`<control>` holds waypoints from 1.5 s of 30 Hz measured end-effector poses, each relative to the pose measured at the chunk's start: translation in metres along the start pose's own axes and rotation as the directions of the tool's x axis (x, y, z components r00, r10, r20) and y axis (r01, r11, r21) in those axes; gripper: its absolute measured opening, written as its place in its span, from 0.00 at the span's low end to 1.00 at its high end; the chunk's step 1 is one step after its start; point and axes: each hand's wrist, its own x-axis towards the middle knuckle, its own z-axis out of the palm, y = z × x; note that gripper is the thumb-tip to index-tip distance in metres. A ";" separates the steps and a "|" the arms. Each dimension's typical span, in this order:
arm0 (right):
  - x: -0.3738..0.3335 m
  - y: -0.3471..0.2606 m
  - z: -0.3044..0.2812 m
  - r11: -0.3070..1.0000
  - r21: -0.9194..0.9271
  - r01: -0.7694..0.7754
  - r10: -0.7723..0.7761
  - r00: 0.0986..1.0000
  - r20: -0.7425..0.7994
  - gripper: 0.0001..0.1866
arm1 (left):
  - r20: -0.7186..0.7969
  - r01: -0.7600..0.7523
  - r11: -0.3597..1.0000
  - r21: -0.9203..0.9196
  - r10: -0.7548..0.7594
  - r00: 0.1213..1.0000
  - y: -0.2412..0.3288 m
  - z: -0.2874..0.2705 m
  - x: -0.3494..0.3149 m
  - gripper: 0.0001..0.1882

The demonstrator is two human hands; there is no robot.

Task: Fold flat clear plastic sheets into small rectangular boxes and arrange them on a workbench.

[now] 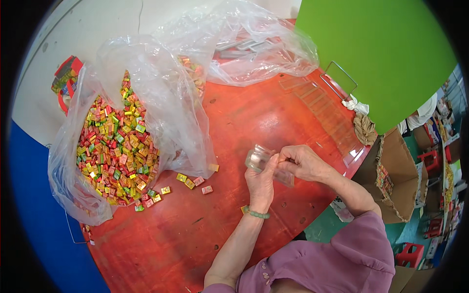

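Above the red table, my left hand [260, 185], with a green bead bracelet [257, 213] at its wrist, is closed around a clear plastic tray [258, 155]. My right hand [304, 162] meets it at the tray's right side, thumb and fingers pinched together on the clear plastic. Part of the tray shows below the right fingers; its exact shape is hard to make out. To the left, a large clear plastic bag [188, 132] lies open, with a heap of small wrapped candies [117, 151] in it. Several loose candies [185, 181] lie between the bag and my left hand.
Another clear bag [264, 63] with clear plastic pieces lies at the far edge. Flat clear trays [312, 105] lie at the table's right. A crumpled brown cloth [364, 129] and a white one [355, 105] sit at the right edge, near an open cardboard box [403, 171].
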 end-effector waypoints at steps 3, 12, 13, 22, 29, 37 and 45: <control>0.006 0.002 0.000 0.998 -0.058 0.026 -0.025 1.000 0.008 0.04 | -0.002 -0.012 1.000 -0.027 0.012 1.000 0.002 0.000 0.001 0.10; 0.010 0.012 -0.001 0.945 0.299 -0.132 0.111 0.990 0.088 0.07 | 0.002 -0.028 1.000 -0.012 0.028 1.000 0.003 -0.004 0.006 0.12; 0.011 0.012 0.000 0.929 0.343 -0.140 0.117 0.989 0.086 0.07 | 0.012 -0.026 1.000 -0.013 0.026 1.000 0.004 -0.005 0.006 0.12; 0.006 -0.001 0.000 0.997 0.048 0.059 -0.058 0.998 -0.025 0.04 | 0.026 -0.078 0.990 0.120 0.076 0.997 0.007 0.000 0.005 0.08; 0.001 0.014 -0.006 0.902 0.427 -0.069 0.082 0.997 -0.012 0.05 | 0.095 -0.017 0.994 0.107 0.007 0.995 0.008 0.001 0.004 0.12; -0.005 0.018 -0.010 0.736 0.657 -0.163 0.172 0.984 0.050 0.07 | 0.154 -0.027 0.990 0.138 0.005 0.988 0.007 -0.002 0.006 0.16; 0.021 0.006 -0.028 0.910 0.408 -0.071 0.025 0.993 0.116 0.04 | 0.189 0.028 0.999 0.046 -0.036 0.981 0.006 -0.011 0.007 0.16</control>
